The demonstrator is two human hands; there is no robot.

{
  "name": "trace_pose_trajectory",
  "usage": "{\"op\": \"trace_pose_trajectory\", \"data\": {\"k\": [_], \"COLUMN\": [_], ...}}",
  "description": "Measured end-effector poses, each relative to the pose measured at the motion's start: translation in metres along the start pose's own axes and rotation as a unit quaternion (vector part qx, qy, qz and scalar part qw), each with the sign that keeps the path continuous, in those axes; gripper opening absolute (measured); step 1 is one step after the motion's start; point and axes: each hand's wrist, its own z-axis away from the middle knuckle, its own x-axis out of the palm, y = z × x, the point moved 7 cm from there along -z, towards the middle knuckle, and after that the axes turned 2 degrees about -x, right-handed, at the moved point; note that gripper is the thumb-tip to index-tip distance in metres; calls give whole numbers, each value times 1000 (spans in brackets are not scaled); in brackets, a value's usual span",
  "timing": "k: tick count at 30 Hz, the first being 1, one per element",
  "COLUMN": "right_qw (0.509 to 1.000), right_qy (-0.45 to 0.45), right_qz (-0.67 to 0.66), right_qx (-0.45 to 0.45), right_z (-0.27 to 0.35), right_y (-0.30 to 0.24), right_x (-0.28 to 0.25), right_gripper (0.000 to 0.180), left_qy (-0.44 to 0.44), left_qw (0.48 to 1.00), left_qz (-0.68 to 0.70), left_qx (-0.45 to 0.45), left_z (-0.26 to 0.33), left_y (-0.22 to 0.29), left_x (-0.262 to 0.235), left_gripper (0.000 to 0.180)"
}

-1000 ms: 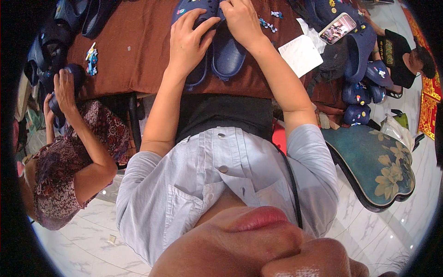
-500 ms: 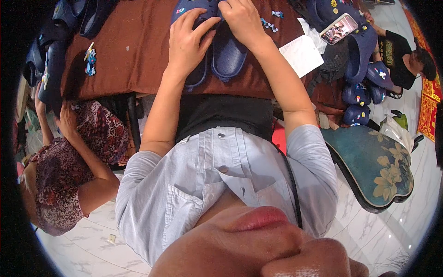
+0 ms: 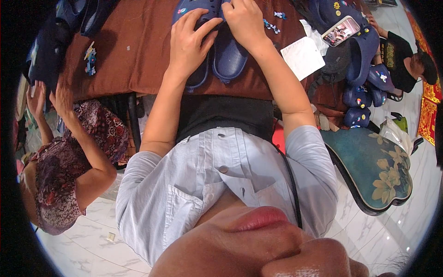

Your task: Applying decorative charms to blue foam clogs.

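Note:
Two navy clogs lie side by side on the brown cloth before me, the left clog (image 3: 198, 79) and the right clog (image 3: 229, 61). My left hand (image 3: 190, 40) is bent over the upper of the left clog, forefinger and thumb reaching to its inner edge. On the front of the right clog rests my right hand (image 3: 244, 24), its fingers drawn together. Their tips are hidden at the picture's top edge, so what they pinch cannot be seen. Small blue and white charms (image 3: 272, 26) lie just right of that hand.
Another charm cluster (image 3: 90, 59) lies on the cloth (image 3: 134, 55) at left. White paper (image 3: 302, 57), a phone (image 3: 341, 31) and more decorated clogs (image 3: 357, 57) stand at right. A co-worker's hands (image 3: 62, 99) are near clogs at left; another person (image 3: 401, 60) is at far right.
The co-worker at left has drawn both hands back from the clog there; they are now raised with fingers spread. My own hands stay almost where they were.

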Motion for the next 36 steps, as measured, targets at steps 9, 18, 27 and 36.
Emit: {"op": "trace_pose_trajectory", "data": {"k": [9, 18, 27, 36], "right_qw": [995, 994, 997, 998], "right_qy": [15, 16, 67, 54], "right_qz": [-4, 2, 4, -17], "right_qx": [-94, -105, -39, 27], "right_z": [-9, -6, 1, 4], "right_y": [-12, -14, -4, 2], "right_x": [-12, -6, -10, -3], "right_gripper": [6, 5, 8, 10], "left_qy": [-2, 2, -1, 6], "left_qw": [1000, 1000, 1000, 1000], "left_qz": [-7, -8, -18, -18], "left_qx": [-1, 6, 8, 13], "left_z": [1, 0, -1, -1], "left_y": [2, 4, 6, 5], "left_x": [-1, -2, -1, -1], "left_gripper": [39, 39, 37, 37]}}
